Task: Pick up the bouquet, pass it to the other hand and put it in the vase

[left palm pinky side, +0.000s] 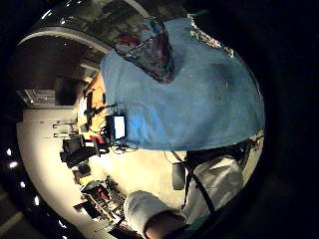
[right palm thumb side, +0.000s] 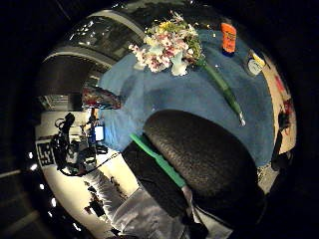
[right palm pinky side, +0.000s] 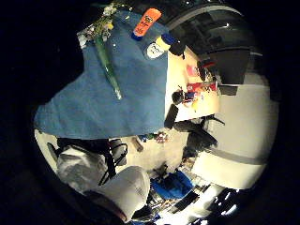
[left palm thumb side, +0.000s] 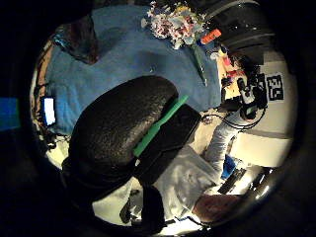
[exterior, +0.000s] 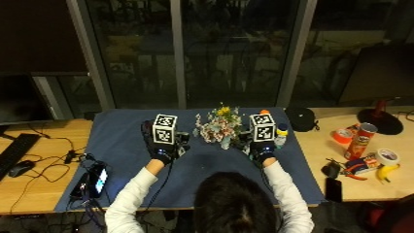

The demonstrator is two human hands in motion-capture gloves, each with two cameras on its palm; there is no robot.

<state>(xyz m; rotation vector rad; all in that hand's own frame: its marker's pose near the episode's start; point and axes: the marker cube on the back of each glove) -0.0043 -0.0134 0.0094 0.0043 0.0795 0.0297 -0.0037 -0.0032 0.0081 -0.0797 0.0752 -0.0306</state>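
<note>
Fingers (left palm thumb side: 123,128) off bouquet (exterior: 218,127), vase (left palm pinky side: 147,47) unfilled.

Room lit from overhead; windows (exterior: 194,48) at twelve o'clock are dark, carrying faint reflections. Table (exterior: 39,179) evenly lit, shadows soft. Palm views are dim, strongly bent at the edges, ringed in black, with slight blur.

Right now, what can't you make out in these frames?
- Vase: in the outside view the left hand and its marker block cover it.
- Bouquet stem: hidden in the outside view behind the right hand; visible only in the palm views.
- Both hands' fingers: not visible in the outside view; each thumb-side palm view shows only a glove pad.
- Bottle label: too small.
</note>
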